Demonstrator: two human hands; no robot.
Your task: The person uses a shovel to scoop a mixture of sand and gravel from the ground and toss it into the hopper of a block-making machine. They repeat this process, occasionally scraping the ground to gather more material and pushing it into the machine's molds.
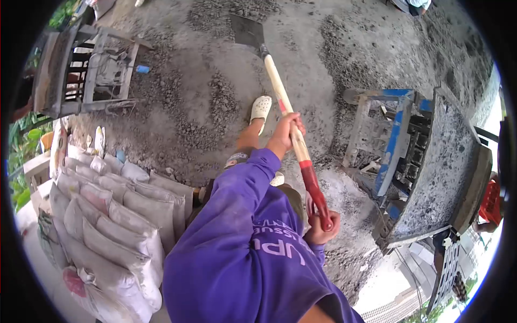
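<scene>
I hold a shovel with a pale wooden shaft (277, 81) and a red grip end (314, 185). My left hand (286, 132) is closed around the middle of the shaft, its purple sleeve stretched forward. My right hand (323, 227) grips the red handle close to my body. The dark metal blade (247, 30) rests far ahead on the grey sand and gravel ground (204, 97). My foot in a white clog (261, 107) stands just left of the shaft.
Stacked pale cement bags (107, 215) fill the lower left. A blue and grey block-making machine (425, 161) stands to the right, with a red crate (490, 202) beyond it. A rusty metal frame machine (86, 70) sits upper left. Part of another person (413, 5) shows at the top.
</scene>
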